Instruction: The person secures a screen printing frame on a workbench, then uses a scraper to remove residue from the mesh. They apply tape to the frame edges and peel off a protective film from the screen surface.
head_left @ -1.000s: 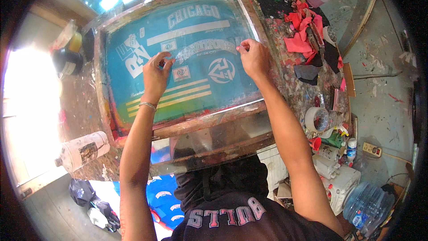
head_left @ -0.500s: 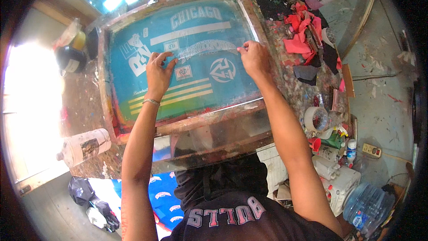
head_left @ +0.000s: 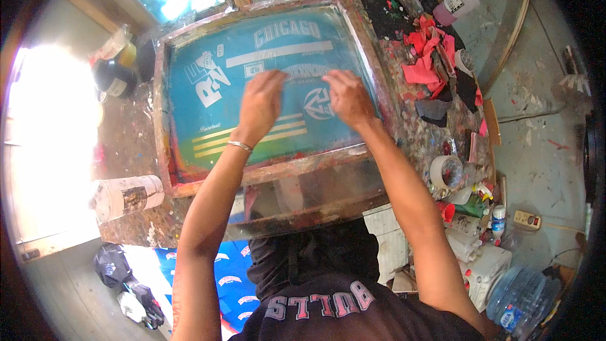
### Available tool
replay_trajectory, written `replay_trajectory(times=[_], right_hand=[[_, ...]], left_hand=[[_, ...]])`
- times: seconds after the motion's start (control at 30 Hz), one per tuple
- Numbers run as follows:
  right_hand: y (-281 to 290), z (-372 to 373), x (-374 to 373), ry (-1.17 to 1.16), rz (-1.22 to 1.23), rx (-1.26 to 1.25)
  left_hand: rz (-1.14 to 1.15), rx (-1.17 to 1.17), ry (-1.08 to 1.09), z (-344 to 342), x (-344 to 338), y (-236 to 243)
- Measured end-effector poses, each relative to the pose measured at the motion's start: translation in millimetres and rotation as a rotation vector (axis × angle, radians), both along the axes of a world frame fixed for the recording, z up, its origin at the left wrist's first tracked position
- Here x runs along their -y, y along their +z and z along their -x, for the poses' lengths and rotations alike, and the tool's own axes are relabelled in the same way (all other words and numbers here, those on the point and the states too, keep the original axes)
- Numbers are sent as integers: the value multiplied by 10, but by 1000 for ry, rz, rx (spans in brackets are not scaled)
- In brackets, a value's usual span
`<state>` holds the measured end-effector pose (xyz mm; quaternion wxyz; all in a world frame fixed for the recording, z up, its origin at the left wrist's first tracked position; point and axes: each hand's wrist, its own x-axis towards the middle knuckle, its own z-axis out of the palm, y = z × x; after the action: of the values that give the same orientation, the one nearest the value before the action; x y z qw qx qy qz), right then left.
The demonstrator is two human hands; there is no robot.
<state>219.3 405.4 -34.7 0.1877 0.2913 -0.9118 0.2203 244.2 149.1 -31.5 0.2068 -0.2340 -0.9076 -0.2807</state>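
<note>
A wooden-framed printing screen (head_left: pixel 172 158) with teal mesh, pale stencil lettering, logos and yellow stripes lies before me. My left hand (head_left: pixel 262 101) is over its middle, fingers bent and together at an arched stencil (head_left: pixel 295 72). My right hand (head_left: pixel 347 98) is just right of it, fingers also bent and together at that stencil's right part. Whether they pinch a thin clear piece is too blurred to make out.
A black container (head_left: pixel 113 77) and white plastic bottle (head_left: pixel 129 197) are left of the frame. Red and dark scraps (head_left: pixel 423 69), a tape roll (head_left: pixel 445 170) and a pink-liquid bottle (head_left: pixel 454 3) are right. A large water bottle (head_left: pixel 514 297) and blue printed fabric (head_left: pixel 221 278) are lower down.
Both hands have come closer together, my left moving right and my right moving left and slightly down. The screen appears shifted right with the view.
</note>
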Motion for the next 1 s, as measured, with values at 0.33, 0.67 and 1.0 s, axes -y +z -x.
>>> replay_trajectory(times=[0.33,0.67,1.0], right_hand=[[148,-169,-150,-45,-123,244],[80,-104,-203,-48,-96,206],[47,-16,-11,59,23,231]], left_hand=[[297,306,-161,-207,23,128],[242,289,-140,-168,-30,142],[149,204,-163,12,-306,110]])
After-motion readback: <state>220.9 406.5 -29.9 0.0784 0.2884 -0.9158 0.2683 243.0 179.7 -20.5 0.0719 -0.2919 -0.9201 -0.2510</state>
